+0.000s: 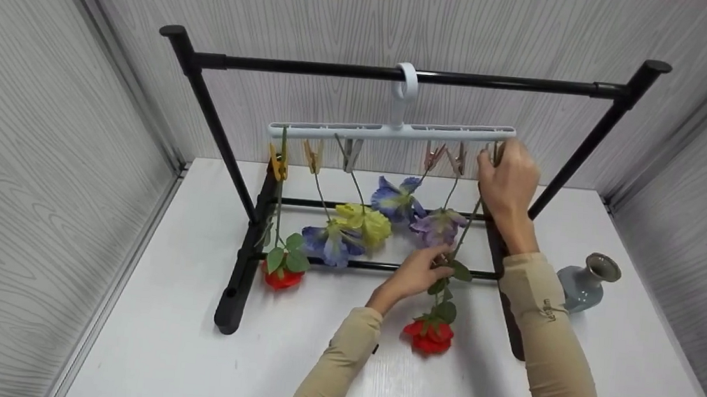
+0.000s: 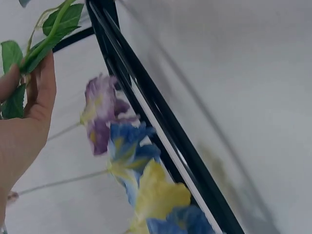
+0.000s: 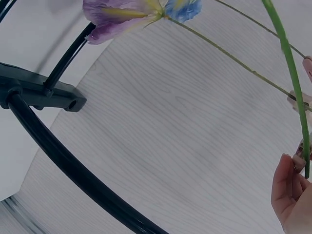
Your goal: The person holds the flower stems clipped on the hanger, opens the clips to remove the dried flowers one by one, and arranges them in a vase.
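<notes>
A red rose (image 1: 430,336) hangs head down on a long green stem. My left hand (image 1: 416,271) pinches that stem among its leaves; the left wrist view shows thumb and fingers of this hand (image 2: 36,92) around it. Up at the right end of a white hanger (image 1: 346,131), my right hand (image 1: 511,179) pinches a small clip (image 3: 298,160) beside the stem's upper end (image 3: 306,168). Whether the clip's jaws grip the stem is hidden. Just left of the right hand, two pinkish clips hold a purple flower (image 1: 439,226) and a blue flower (image 1: 397,200).
The hanger hooks over a black rack's bar (image 1: 313,68). Farther left hang a yellow flower (image 1: 364,224), a blue-violet flower (image 1: 332,242) and another red rose (image 1: 282,277), by a yellow clip (image 1: 278,164) and others. A grey-blue vase (image 1: 582,286) stands right of the rack.
</notes>
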A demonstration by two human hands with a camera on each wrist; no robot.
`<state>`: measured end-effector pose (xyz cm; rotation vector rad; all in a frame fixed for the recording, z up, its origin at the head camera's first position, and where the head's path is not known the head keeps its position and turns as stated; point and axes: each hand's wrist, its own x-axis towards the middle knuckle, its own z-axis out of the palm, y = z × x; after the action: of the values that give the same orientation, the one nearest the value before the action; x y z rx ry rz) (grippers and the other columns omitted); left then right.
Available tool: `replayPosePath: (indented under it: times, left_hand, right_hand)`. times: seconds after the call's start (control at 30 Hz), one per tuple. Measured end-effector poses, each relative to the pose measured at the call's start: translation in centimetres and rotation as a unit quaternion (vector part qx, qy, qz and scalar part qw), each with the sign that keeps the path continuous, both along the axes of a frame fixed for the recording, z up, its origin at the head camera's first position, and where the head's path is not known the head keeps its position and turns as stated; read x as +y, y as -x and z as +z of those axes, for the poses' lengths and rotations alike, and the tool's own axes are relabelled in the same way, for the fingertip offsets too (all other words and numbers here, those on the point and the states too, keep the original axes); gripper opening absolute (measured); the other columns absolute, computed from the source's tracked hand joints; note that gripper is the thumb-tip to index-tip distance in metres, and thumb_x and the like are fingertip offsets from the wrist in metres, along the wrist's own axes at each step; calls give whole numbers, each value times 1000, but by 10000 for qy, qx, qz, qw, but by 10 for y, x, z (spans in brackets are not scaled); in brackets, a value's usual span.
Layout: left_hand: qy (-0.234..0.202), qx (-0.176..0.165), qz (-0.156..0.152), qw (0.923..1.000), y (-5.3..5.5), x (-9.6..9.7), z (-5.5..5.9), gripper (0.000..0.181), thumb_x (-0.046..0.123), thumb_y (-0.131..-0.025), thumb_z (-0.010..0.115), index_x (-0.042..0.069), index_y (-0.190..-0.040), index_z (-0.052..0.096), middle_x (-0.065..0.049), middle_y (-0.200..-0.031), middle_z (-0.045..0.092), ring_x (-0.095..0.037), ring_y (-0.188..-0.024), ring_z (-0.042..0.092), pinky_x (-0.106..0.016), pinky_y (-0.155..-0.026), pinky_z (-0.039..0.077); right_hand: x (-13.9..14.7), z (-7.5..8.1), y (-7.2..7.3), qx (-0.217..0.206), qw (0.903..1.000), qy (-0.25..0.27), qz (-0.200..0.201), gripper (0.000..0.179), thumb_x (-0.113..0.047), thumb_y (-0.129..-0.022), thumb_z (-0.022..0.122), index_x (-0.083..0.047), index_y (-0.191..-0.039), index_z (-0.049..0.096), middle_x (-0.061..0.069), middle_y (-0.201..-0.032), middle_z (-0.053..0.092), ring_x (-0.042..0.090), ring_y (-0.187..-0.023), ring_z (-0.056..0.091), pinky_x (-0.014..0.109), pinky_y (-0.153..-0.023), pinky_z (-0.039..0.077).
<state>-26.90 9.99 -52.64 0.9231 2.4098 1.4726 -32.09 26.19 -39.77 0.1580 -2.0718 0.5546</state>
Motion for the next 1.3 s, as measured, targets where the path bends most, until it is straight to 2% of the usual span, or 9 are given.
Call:
replayPosePath:
  times: [0.17,0.4,0.57,0.73,0.83,0.93,1.0,1.2,1.3]
  left_hand:
    - [428,-199,-39,9989,1,-19,5,36,12,-102,67,2,-137,63,-9,-110,68,-18,-102,64,-29,-88,53]
    - [1156,122,89,9932,0,-41,14,35,13,-102,67,9,-137,65,-9,-116,71,-18,-103,65,-33,-90,54]
    - [1966,763,438,9765,0,-48,23,34,17,-102,68,16,-136,68,-4,-121,73,-19,-103,69,-35,-87,55]
    - [2325,1343,820,9598,-1,-48,29,18,18,-101,69,19,-119,74,-1,-109,75,-22,-98,70,-42,-78,56]
    - [2321,1553,1026,9547,-1,-47,30,18,16,-99,70,20,-116,75,-2,-105,74,-25,-96,70,-45,-75,56]
    - [2308,1750,1256,9489,0,-47,32,26,14,-97,72,23,-121,77,-3,-105,73,-26,-94,71,-44,-73,57]
    - [2298,1905,1409,9440,0,-47,32,29,13,-96,73,24,-122,78,-4,-105,73,-28,-92,72,-44,-71,57]
    - [2316,2133,1537,9366,1,-45,32,35,3,-91,72,23,-119,80,-7,-106,73,-29,-94,71,-45,-70,58]
    - [2240,2233,1549,9359,0,-44,30,35,1,-91,72,23,-117,80,-8,-105,72,-29,-94,71,-46,-71,59]
  right_hand:
    - [2,0,1,-11,9999,103,-58,17,-2,-88,64,5,-76,54,18,-67,51,35,-58,44,49,-56,34]
    - [3,0,2,-36,9998,173,-85,16,-4,-88,63,5,-78,55,18,-68,52,36,-58,46,49,-55,35]
    - [3,1,2,-183,9996,186,-105,22,-7,-91,72,6,-83,56,22,-73,58,38,-61,53,49,-56,41]
    - [6,1,-3,-1252,9904,577,-55,44,-23,-93,81,13,-108,62,30,-89,69,46,-79,68,56,-72,53]
    - [11,1,-8,-2347,9701,621,56,56,-29,-95,78,16,-122,58,32,-95,69,46,-86,68,58,-79,53]
    - [15,1,-16,-3383,9401,171,397,43,-30,-98,73,10,-107,60,19,-79,61,35,-71,59,49,-67,49]
    - [17,-1,-21,-3965,9145,-175,788,41,-29,-99,70,11,-102,62,19,-81,63,32,-73,60,47,-68,50]
    - [15,-19,-27,-4726,8374,-1098,2517,22,-13,-100,67,7,-106,75,18,-91,75,29,-78,70,44,-73,57]
    - [12,-28,-26,-4831,8130,-1102,3059,14,-6,-99,67,4,-101,77,12,-85,75,24,-74,71,38,-68,58]
